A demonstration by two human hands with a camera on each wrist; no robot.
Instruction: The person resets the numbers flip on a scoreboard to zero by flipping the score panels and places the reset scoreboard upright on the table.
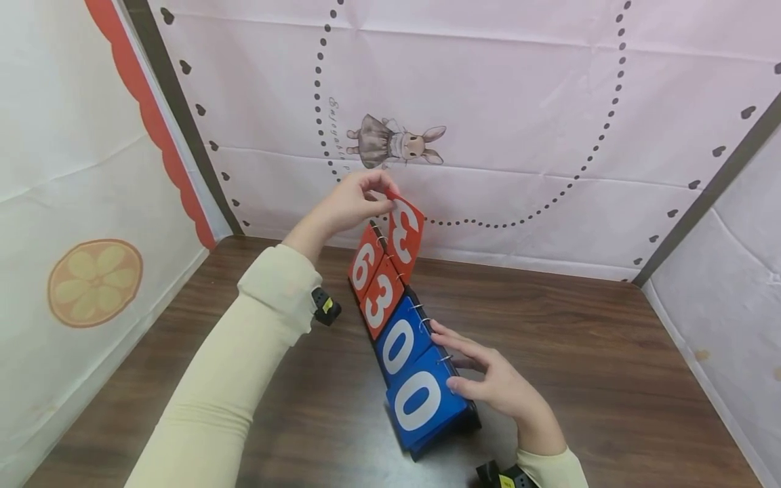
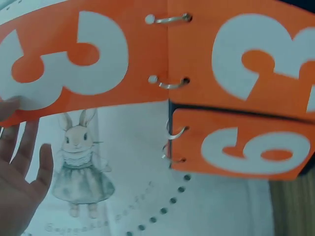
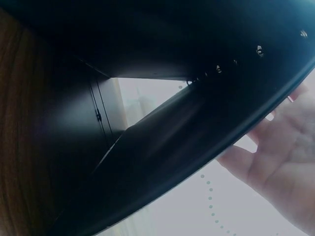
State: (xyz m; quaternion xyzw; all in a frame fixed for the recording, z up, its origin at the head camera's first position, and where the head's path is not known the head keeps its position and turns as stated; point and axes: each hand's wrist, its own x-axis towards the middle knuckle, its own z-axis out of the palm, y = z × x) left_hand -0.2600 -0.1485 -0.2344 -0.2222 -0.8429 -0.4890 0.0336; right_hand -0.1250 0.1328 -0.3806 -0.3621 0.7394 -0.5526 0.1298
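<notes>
A tabletop flip scoreboard (image 1: 395, 390) stands on the table with red and blue number cards on metal rings. My left hand (image 1: 360, 200) pinches the free edge of a raised red card (image 1: 405, 237) showing a 3. Below it lie another red 3 card (image 1: 382, 296) and a red 6 card (image 1: 364, 263). In the left wrist view, the raised card (image 2: 106, 59) hangs from two rings. Two blue 0 cards (image 1: 417, 398) fill the nearer half. My right hand (image 1: 497, 379) rests along the top edge there, fingers spread and thumb at the nearer blue card.
The brown wooden table (image 1: 579, 339) extends on both sides of the scoreboard. A pale printed cloth (image 1: 488, 88) with a rabbit drawing hangs behind it, and further cloth walls stand left and right. The right wrist view shows the dark underside (image 3: 162, 132) of the scoreboard.
</notes>
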